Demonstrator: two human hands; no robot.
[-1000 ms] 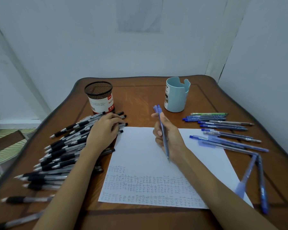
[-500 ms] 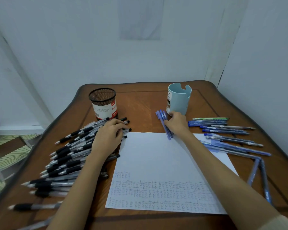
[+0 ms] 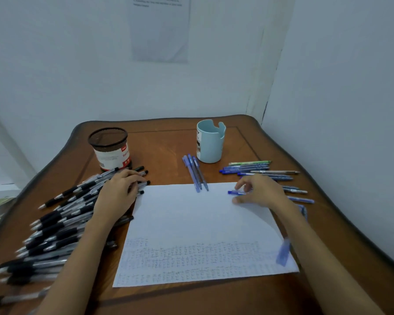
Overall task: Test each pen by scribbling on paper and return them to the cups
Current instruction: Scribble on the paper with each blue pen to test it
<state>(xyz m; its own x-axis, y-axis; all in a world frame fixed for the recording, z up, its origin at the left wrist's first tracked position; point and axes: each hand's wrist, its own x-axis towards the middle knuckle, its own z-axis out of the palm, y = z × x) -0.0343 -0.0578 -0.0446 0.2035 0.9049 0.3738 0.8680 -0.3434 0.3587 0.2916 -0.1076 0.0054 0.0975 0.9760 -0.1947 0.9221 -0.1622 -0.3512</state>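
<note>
My right grip (image 3: 262, 192) is curled round a blue pen (image 3: 236, 192) at the top right corner of the paper (image 3: 191, 219), just off the sheet's edge. My left grip (image 3: 117, 194) rests palm down on the heap of black pens (image 3: 55, 223); I cannot tell whether its fingers have pinched one. Rows of scribbles (image 3: 191, 258) fill the lower part of the sheet, so I judge a good deal of testing is done. The returning is not: no pen sticks out of the mesh cup (image 3: 110, 148) or the pale blue cup (image 3: 210, 144). Three blue pens (image 3: 195, 172) lie beside the blue cup, more blue ones (image 3: 248, 168) are spread along the right of the tabletop (image 3: 168, 144), and all of it has yet to go back.
</note>
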